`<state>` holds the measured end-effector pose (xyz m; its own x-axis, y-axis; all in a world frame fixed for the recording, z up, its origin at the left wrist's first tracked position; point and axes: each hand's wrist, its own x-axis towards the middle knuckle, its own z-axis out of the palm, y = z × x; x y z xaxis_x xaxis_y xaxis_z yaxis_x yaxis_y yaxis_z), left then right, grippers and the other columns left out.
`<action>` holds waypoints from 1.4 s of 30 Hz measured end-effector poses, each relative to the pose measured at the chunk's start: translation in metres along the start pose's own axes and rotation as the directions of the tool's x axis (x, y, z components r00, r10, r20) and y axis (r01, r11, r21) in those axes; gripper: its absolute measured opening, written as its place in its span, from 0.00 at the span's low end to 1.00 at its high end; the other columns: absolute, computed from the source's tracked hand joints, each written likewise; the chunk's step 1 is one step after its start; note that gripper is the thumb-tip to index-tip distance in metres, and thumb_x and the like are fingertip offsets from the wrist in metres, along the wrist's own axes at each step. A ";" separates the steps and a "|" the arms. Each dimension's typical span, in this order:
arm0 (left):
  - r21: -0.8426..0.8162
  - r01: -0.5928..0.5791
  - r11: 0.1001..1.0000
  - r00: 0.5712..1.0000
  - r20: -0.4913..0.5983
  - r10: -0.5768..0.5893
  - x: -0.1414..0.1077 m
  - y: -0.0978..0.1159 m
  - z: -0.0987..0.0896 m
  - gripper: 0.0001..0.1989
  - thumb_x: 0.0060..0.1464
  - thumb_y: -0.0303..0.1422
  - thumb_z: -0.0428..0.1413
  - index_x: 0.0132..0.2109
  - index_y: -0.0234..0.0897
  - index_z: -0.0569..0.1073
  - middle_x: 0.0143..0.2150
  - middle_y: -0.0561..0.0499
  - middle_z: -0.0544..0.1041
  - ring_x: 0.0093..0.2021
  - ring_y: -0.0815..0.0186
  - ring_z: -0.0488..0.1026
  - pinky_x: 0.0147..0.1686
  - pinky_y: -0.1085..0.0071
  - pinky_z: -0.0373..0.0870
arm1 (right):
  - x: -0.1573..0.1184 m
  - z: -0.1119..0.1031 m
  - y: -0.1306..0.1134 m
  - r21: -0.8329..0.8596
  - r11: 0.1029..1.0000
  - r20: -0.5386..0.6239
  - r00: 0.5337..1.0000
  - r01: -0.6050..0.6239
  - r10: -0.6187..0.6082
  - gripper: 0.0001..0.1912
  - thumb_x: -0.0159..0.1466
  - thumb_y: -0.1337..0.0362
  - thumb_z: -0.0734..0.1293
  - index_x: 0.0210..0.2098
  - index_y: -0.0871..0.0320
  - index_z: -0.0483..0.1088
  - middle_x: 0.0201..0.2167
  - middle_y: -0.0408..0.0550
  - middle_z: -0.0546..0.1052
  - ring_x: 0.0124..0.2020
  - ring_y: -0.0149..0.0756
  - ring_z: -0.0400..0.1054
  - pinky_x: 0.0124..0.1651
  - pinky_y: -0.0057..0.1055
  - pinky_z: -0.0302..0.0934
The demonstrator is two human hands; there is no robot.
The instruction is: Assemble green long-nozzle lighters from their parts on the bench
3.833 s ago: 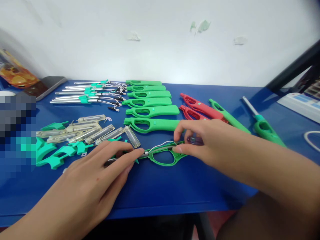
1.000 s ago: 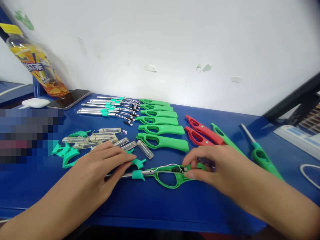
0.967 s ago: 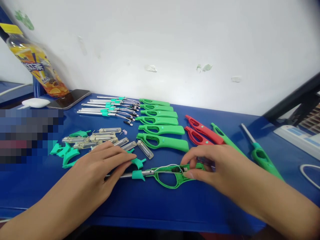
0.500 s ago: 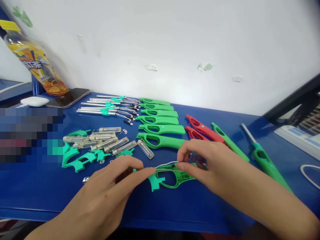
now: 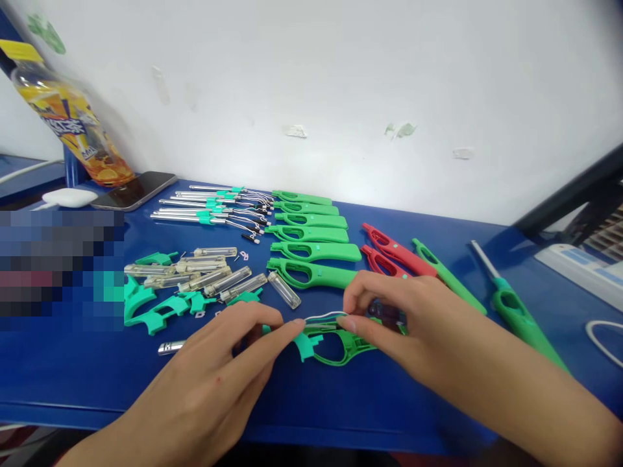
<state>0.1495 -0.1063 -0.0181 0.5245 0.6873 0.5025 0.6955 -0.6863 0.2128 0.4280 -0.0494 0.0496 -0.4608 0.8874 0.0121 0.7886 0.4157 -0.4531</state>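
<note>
My left hand (image 5: 228, 370) is closed, thumb and forefinger pinched over the front end of an open green lighter shell half (image 5: 348, 347). A silver lighter tube (image 5: 170, 347) sticks out left of this hand; its rest is hidden under the fingers. By the left thumb tip, a teal trigger piece (image 5: 306, 347) overlaps the shell's front. A white wire (image 5: 325, 315) arches from the left fingertips to my right hand (image 5: 384, 308), whose thumb and forefinger pinch the wire's end above the shell. Under the right palm shows a dark translucent object (image 5: 387, 312), its kind unclear.
Green shell halves (image 5: 311, 253) line up behind, beside silver tubes with wires (image 5: 199, 216). Clear fuel tanks (image 5: 226, 282) and teal triggers (image 5: 156, 318) lie left. Red shells (image 5: 399, 246), a lighter with tube (image 5: 520, 324) and a power strip (image 5: 579, 275) are right; a bottle (image 5: 73, 123) and phone (image 5: 136, 190) back left.
More of the silver tube now shows left of my left hand. The teal trigger piece has shifted slightly right and up, and the white wire bows higher between my hands.
</note>
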 end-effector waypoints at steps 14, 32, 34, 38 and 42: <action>0.018 0.061 0.998 0.997 -0.045 -0.060 -0.005 0.001 0.000 0.22 0.78 0.22 0.50 0.69 0.50 0.73 0.57 0.54 0.78 0.57 0.68 0.78 0.77 0.69 0.53 | 0.004 -0.007 -0.024 0.157 0.985 0.058 0.995 0.070 -0.080 0.13 0.69 0.71 0.79 0.47 0.45 0.80 0.30 0.31 0.85 0.28 0.33 0.75 0.34 0.29 0.62; -0.058 0.076 0.995 0.986 -0.144 -0.084 -0.004 0.001 0.003 0.19 0.78 0.23 0.54 0.65 0.48 0.76 0.57 0.57 0.82 0.56 0.72 0.81 0.76 0.73 0.57 | 0.010 -0.003 -0.035 0.251 0.960 0.043 0.989 0.126 -0.141 0.16 0.65 0.76 0.80 0.35 0.48 0.77 0.31 0.28 0.84 0.34 0.30 0.78 0.38 0.25 0.62; -0.066 0.071 0.995 0.986 -0.145 -0.080 -0.003 0.001 0.002 0.20 0.77 0.22 0.53 0.66 0.47 0.76 0.57 0.57 0.82 0.55 0.73 0.81 0.75 0.73 0.58 | 0.009 -0.004 -0.037 0.248 0.962 0.047 0.990 0.118 -0.133 0.16 0.65 0.76 0.80 0.34 0.49 0.76 0.31 0.28 0.83 0.33 0.30 0.77 0.38 0.26 0.61; -0.059 0.073 0.996 0.987 -0.141 -0.080 -0.003 0.001 -0.001 0.19 0.77 0.22 0.53 0.65 0.47 0.77 0.57 0.58 0.83 0.55 0.74 0.82 0.70 0.78 0.62 | 0.009 -0.004 -0.038 0.242 0.966 0.061 0.992 0.091 -0.109 0.16 0.64 0.75 0.82 0.34 0.50 0.75 0.30 0.28 0.82 0.32 0.30 0.74 0.36 0.26 0.59; -0.032 0.049 0.998 0.988 -0.144 -0.053 -0.002 0.000 -0.003 0.18 0.78 0.23 0.54 0.64 0.47 0.78 0.56 0.59 0.84 0.53 0.75 0.82 0.68 0.79 0.64 | 0.010 0.002 -0.031 0.239 0.969 0.082 0.994 0.054 -0.075 0.13 0.67 0.68 0.83 0.38 0.48 0.77 0.30 0.27 0.82 0.30 0.29 0.72 0.34 0.26 0.56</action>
<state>0.1474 -0.1082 -0.0167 0.4106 0.6814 0.6059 0.7044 -0.6590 0.2637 0.3979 -0.0536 0.0620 -0.5508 0.8342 -0.0273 0.6425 0.4029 -0.6519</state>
